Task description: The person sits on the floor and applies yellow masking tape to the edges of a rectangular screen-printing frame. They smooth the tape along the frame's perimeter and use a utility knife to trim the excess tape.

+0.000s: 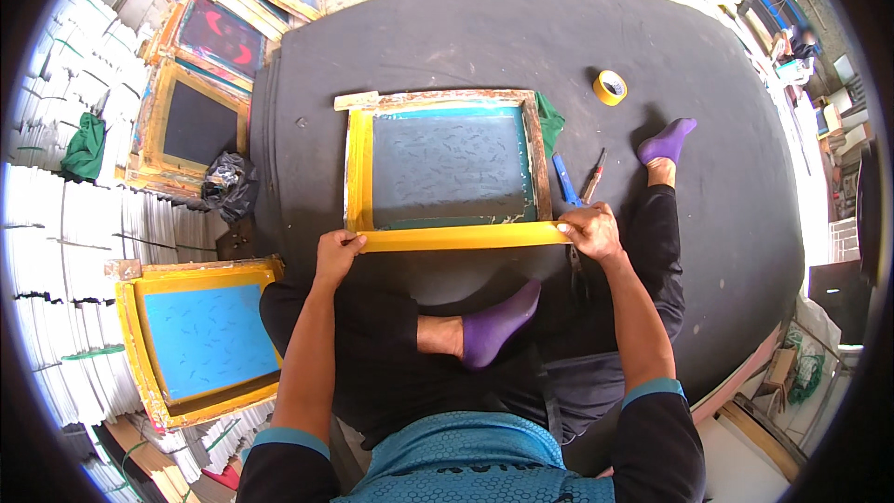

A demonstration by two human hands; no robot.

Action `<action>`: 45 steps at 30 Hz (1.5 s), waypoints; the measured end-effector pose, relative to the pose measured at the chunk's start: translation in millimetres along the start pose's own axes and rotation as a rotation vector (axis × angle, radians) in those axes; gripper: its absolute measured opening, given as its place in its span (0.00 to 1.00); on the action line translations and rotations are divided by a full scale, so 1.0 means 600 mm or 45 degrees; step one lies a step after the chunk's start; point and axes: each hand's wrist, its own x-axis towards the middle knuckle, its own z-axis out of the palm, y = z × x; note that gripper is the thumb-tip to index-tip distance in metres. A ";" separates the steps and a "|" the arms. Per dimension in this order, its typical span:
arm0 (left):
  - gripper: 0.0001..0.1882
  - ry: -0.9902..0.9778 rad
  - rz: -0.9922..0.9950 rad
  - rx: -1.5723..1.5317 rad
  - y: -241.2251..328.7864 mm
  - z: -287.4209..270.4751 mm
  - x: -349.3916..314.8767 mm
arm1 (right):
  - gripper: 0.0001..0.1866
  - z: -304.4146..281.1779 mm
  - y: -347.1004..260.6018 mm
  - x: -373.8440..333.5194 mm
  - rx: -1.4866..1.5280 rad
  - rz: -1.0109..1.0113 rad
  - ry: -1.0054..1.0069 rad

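Note:
A strip of yellow tape (466, 237) is stretched taut between my two hands, along the near edge of a wooden screen-printing frame (533, 149). My left hand (337, 255) pinches the strip's left end, by the frame's near left corner. At the other end, my right hand (592, 231) grips the tape between thumb and fingers. Yellow tape also covers the frame's left inner side. The grey mesh (447, 163) carries small dark marks. Just beyond my right hand lie a blue-handled tool (564, 179) and a tool with a reddish handle (596, 172).
A yellow tape roll (610, 88) rests on the dark mat (438, 33), beyond the tools. Green cloth (549, 123) shows at the frame's right side. A blue-meshed frame (207, 335) leans at my left, before white stacks (70, 251). More frames (200, 121) stand far left, beside a black bag (230, 184).

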 end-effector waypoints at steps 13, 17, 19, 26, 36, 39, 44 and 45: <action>0.12 0.050 -0.007 0.333 0.032 -0.005 -0.010 | 0.15 0.028 -0.003 -0.003 -0.097 0.058 0.068; 0.13 0.108 0.018 0.376 0.022 -0.003 -0.006 | 0.15 0.032 -0.015 0.002 -0.098 0.099 0.132; 0.13 0.146 0.048 0.420 0.028 0.003 -0.005 | 0.15 0.037 -0.015 0.007 -0.101 0.100 0.198; 0.11 0.268 0.185 0.501 0.041 0.022 -0.011 | 0.16 0.059 -0.012 0.018 -0.224 0.080 0.275; 0.10 0.355 0.359 0.781 0.012 0.035 -0.003 | 0.16 0.080 -0.026 0.020 -0.403 0.106 0.239; 0.10 0.326 0.351 0.812 0.015 0.038 -0.006 | 0.16 0.094 -0.032 0.014 -0.473 0.189 0.210; 0.10 0.310 0.336 0.807 0.004 0.034 -0.002 | 0.17 0.124 -0.050 -0.001 -0.693 0.095 0.490; 0.10 0.303 0.333 0.808 0.002 0.034 0.000 | 0.19 0.132 -0.051 -0.006 -0.750 0.061 0.503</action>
